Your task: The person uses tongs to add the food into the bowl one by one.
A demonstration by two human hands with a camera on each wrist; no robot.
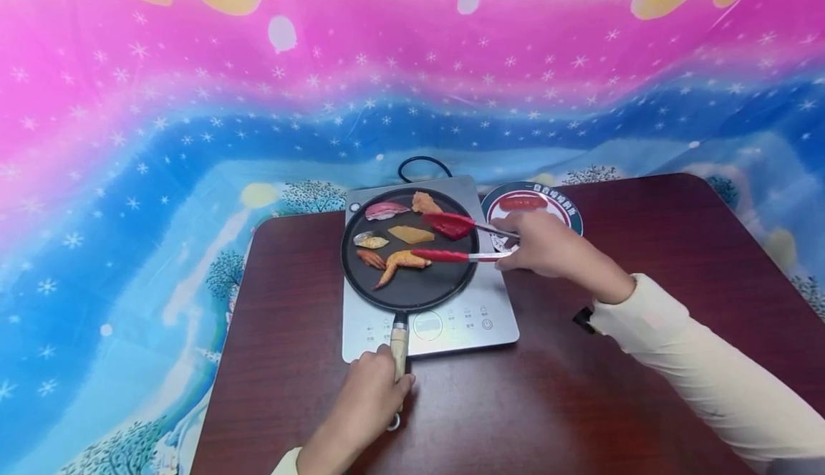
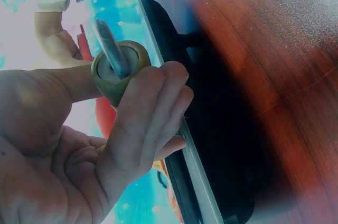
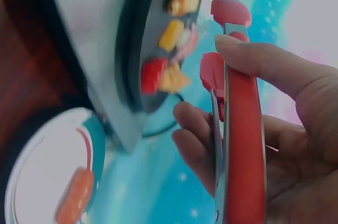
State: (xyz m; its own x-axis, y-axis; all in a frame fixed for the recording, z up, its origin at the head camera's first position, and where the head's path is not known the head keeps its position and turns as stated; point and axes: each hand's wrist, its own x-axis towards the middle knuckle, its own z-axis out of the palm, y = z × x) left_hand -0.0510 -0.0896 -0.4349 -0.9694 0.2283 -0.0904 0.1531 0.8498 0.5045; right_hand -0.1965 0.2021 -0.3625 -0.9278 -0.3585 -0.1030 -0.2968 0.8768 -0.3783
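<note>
My left hand (image 1: 372, 394) grips the wooden handle (image 1: 399, 340) of a round black frying pan (image 1: 445, 290); its hanging ring shows at the end in the left wrist view. My right hand (image 1: 540, 244) holds metal tongs (image 1: 482, 256) with red tips, arms spread apart over the pan's right side. In the pan lie a chicken wing (image 1: 401, 261), a flat tan piece (image 1: 410, 234), a red meat piece (image 1: 453, 227), partly behind the upper tip, a breaded piece (image 1: 425, 203), a pink piece (image 1: 387, 210) and smaller bits. The lower tip overlaps the wing in the head view.
Beneath the pan is a silver induction cooker (image 1: 496, 315) with a black cable (image 1: 420, 160) behind it. A round plate (image 1: 571, 215) with a sausage (image 1: 523, 203) stands to its right. Both rest on a dark red wooden table (image 1: 619, 403), backed by a colourful printed cloth (image 1: 412, 102).
</note>
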